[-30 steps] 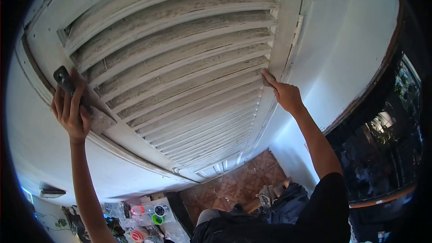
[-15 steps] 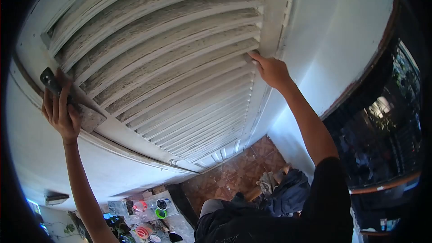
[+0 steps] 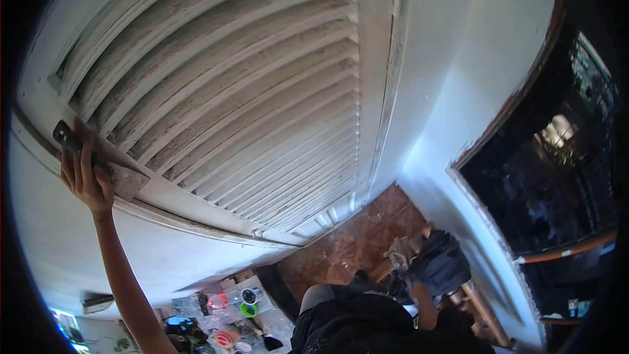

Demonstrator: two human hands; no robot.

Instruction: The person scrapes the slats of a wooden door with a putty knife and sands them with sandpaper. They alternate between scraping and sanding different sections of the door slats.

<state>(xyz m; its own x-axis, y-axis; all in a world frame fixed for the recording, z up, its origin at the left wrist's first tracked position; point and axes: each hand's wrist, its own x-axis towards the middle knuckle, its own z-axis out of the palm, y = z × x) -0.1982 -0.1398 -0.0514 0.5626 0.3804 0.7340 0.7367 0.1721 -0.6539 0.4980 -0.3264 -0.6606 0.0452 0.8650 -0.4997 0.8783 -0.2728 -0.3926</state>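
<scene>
My left hand (image 3: 86,180) is raised at the left edge of a white louvered door (image 3: 262,124). Its fingers wrap round the dark handle of a putty knife (image 3: 129,181), whose broad, stained blade lies near the door's frame. The slats look dusty and worn, with rough brown patches on the upper ones. Down by my body is my right hand (image 3: 421,293), close to a dark cloth bundle (image 3: 440,265). Its fingers are small and blurred, so what they hold, if anything, does not show.
Below left, a cluttered surface (image 3: 274,321) carries several containers, among them a green one (image 3: 249,309) and a red-capped one (image 3: 217,301). A reddish tiled floor (image 3: 341,249) lies below. To the right stand a white wall (image 3: 432,151) and a dark window (image 3: 544,177).
My right hand has left the slats and dropped to beside my body near the dark cloth. My left hand keeps the putty knife at the door's left edge. The view has shifted slightly.
</scene>
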